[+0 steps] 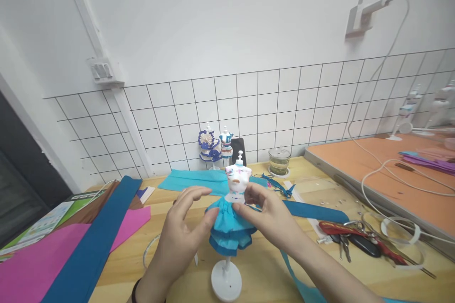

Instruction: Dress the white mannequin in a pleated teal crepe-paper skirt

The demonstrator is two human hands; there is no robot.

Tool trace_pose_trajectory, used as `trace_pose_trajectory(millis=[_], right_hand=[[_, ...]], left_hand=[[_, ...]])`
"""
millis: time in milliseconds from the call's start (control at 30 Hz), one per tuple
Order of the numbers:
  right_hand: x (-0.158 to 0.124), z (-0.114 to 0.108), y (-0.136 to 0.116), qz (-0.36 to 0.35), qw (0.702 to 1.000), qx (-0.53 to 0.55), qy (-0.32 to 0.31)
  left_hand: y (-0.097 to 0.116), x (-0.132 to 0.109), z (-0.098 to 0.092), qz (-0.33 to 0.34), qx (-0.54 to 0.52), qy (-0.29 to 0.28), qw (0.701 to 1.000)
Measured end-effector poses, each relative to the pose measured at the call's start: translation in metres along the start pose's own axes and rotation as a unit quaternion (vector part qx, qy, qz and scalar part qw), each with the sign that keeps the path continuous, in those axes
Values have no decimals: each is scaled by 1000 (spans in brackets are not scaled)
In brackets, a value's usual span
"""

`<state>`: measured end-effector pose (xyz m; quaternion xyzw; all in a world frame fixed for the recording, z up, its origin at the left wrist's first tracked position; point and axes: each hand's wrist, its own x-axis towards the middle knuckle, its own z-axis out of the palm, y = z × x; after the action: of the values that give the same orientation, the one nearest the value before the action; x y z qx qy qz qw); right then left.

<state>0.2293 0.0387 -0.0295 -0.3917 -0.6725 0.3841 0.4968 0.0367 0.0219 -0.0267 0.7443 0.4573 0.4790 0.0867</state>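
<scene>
A small white dress-form mannequin stands upright on a round white base in front of me. It wears a tiered skirt of blue crepe paper, light on top and darker beneath. My right hand grips the skirt's waist from the right, thumb in front and fingers curled by the torso. My left hand is at the skirt's left side, its fingers curved and apart from the thumb, holding nothing. The thumb tip is near the skirt; whether it touches, I cannot tell.
Behind lie a light blue paper strip, two decorated mannequins and a lidded glass cup. Coloured paper sheets lie left. Right are a dark blue strip, keys, a tape roll and an orange board with a cable.
</scene>
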Motion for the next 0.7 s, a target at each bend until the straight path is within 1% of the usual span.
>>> trace_pose_trajectory(millis=[33,100,167,233,333,433,567,700], right_hand=[[-2,2,-1,-7,1000,-17,-4],[-5,6,-2,-29,999,-42,-13],[-7,9,-2,-48,997,-55,-26],[-8,10,-2,-59,996,-62,-37],[-8,8,1,-67,994,-66,-54],[-7,5,4,-55,993,-63,-78],[-6,4,8,-11,994,-36,-102],[-4,4,9,2,993,7,-117]], left_hand=[[4,0,0,-40,-23,-33,998],[10,1,0,-94,-49,-85,991],[15,1,0,-126,-54,-114,984],[18,1,0,-145,-61,-130,979],[18,1,-2,-151,-77,-153,974],[15,1,-2,-137,-87,-171,972],[12,2,1,-117,-110,-176,971],[12,2,3,-113,-113,-177,971]])
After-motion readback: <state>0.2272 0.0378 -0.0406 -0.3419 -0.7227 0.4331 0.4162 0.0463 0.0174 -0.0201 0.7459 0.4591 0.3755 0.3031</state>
